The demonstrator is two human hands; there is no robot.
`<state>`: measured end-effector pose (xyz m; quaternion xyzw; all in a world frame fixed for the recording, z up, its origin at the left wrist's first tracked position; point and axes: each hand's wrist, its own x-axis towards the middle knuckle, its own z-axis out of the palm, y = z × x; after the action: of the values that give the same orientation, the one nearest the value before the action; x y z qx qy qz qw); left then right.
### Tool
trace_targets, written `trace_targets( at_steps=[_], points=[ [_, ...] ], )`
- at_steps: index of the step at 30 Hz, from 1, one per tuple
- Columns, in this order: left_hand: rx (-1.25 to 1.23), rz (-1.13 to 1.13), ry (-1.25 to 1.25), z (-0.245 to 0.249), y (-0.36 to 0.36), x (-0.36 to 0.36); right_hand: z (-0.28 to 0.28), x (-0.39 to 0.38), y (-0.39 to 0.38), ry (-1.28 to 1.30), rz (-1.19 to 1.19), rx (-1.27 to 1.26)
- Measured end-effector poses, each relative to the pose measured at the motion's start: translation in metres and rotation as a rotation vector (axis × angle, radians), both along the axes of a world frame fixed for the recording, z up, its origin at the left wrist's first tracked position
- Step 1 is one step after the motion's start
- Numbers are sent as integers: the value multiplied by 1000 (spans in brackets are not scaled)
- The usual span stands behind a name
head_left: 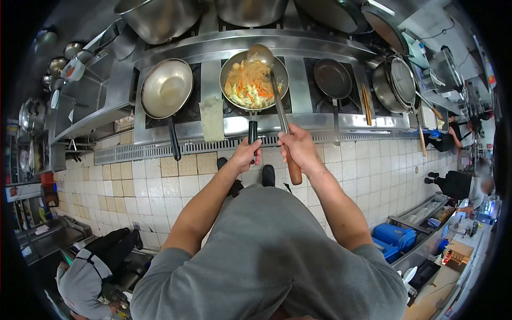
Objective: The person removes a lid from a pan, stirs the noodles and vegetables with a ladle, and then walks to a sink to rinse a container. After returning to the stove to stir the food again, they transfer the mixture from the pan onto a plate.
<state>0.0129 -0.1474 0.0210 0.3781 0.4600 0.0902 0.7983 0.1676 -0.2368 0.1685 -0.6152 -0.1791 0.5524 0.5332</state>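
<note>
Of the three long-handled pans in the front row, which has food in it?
The middle pan, its black handle in the left hand. The pale left pan and small dark right pan show no food.

Silver pan sat forward-left of the hands | pale cloth lay nearer them, same side | dark pan rested forward-right | brown sticks lay farther right | large pots stood well ahead | blue bins stood behind, to their right

No readable text; no legible numbers
</note>
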Motion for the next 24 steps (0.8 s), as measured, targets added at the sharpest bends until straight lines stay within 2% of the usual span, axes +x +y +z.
trace_targets(
  at_steps=[3, 4, 6, 9, 10, 12, 13, 15, 16, 18, 20, 22, 24],
  points=[
    [-20, -4, -16, -5, 2, -2, 2, -1, -6, -409, 173, -68],
    [-23, -19, -28, -8, 2, -3, -2, 2, -9, -409, 176, -70],
    [-30, -20, -35, -11, 2, -4, -12, 7, -12, -844, 133, -35],
    [-34, -18, -35, -10, 2, -4, -18, 14, -11, -995, 200, -172],
    [-33, -13, -28, -8, 2, -4, -37, 14, -11, -994, 199, -171],
    [-35, -4, -17, -1, 2, -2, -88, 13, -11, -1193, 174, -125],
    [-40, 4, -7, 0, 2, -2, -76, 7, -2, -1192, 176, -123],
    [-41, -6, -43, -13, 3, -3, -59, -8, 23, -366, 63, -108],
    [-39, -21, -81, -15, 3, -3, -63, -10, 32, -362, 61, -110],
    [-40, -33, -69, -13, 4, -3, -62, -9, 47, 51, -17, 10],
    [-43, -42, -57, -7, 5, -4, -47, -3, 39, -26, 53, -64],
    [-59, -19, -19, -5, 4, -5, -36, -1, 16, -798, 307, 56],
    [-67, -15, -24, -5, 5, -6, -27, 5, -4, -752, 271, 85]
  ],
)
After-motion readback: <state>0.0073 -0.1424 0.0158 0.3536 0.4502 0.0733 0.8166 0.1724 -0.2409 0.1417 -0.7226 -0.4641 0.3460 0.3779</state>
